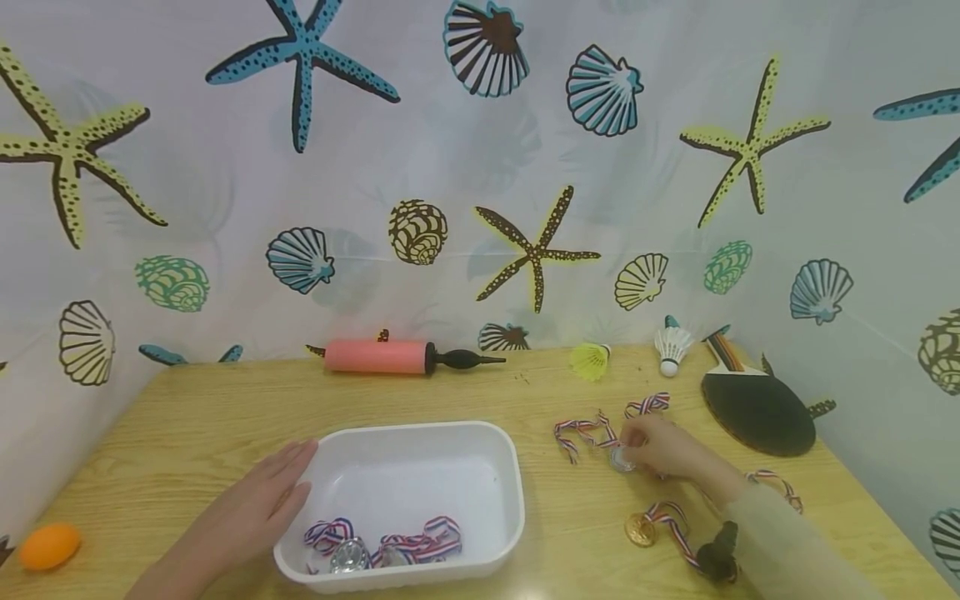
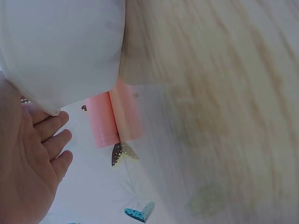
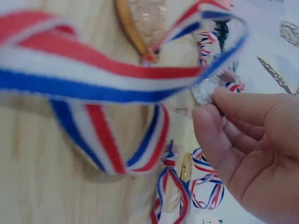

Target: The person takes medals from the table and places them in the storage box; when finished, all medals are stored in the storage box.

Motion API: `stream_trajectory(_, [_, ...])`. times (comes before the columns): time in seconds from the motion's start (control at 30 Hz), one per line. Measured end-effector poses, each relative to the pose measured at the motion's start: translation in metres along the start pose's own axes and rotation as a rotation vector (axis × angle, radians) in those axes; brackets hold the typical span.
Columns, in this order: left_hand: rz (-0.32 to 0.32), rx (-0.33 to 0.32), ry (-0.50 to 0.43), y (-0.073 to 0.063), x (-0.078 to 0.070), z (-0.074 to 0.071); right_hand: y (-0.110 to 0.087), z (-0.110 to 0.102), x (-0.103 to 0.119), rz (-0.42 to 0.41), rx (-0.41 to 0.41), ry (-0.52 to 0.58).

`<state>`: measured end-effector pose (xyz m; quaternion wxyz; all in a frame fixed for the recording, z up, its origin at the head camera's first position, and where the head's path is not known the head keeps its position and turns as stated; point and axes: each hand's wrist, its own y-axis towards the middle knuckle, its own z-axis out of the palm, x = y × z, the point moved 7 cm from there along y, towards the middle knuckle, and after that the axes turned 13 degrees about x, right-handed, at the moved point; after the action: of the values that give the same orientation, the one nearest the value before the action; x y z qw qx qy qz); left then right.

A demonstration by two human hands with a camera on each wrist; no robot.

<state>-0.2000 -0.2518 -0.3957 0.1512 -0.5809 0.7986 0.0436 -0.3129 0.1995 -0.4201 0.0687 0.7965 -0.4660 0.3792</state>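
In the head view a white plastic tub (image 1: 405,479) stands at the front middle. Silver medals (image 1: 349,556) with red, white and blue ribbons lie along its near side. My left hand (image 1: 247,508) rests against the tub's left rim, its fingers fairly straight. To the right of the tub, my right hand (image 1: 663,450) pinches a silver medal (image 1: 621,458) between thumb and fingers; its ribbon (image 1: 581,429) trails left on the table. The right wrist view shows this silver medal (image 3: 204,91) at the fingertips. A gold medal (image 1: 640,529) lies nearer the front, below that hand.
At the back lie a pink hand pump (image 1: 378,357), a yellow shuttlecock (image 1: 590,361) and a white shuttlecock (image 1: 672,348). A black table tennis paddle (image 1: 757,412) is at the right edge. An orange ball (image 1: 49,547) sits front left. Another striped ribbon (image 1: 783,485) lies beside the right forearm.
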Motion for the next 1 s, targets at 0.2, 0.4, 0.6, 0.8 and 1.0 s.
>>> stream_trajectory(0.2, [0.004,-0.004,0.002,0.000,0.000,-0.001,-0.006,-0.016,0.002,-0.031,-0.038,0.197])
stream_trajectory(0.4, [-0.003,0.005,-0.003,0.000,0.000,0.000,-0.016,-0.033,0.017,-0.071,-0.088,0.406])
stream_trajectory(0.6, [-0.015,0.013,-0.005,0.000,0.001,0.001,-0.027,-0.046,0.035,-0.145,-0.140,0.477])
stream_trajectory(0.8, [-0.016,0.022,-0.011,0.001,0.001,0.001,-0.030,-0.048,0.051,-0.313,-0.108,0.753])
stream_trajectory(1.0, [-0.027,0.033,-0.012,0.002,0.000,0.001,-0.030,-0.046,0.069,-0.419,-0.040,0.867])
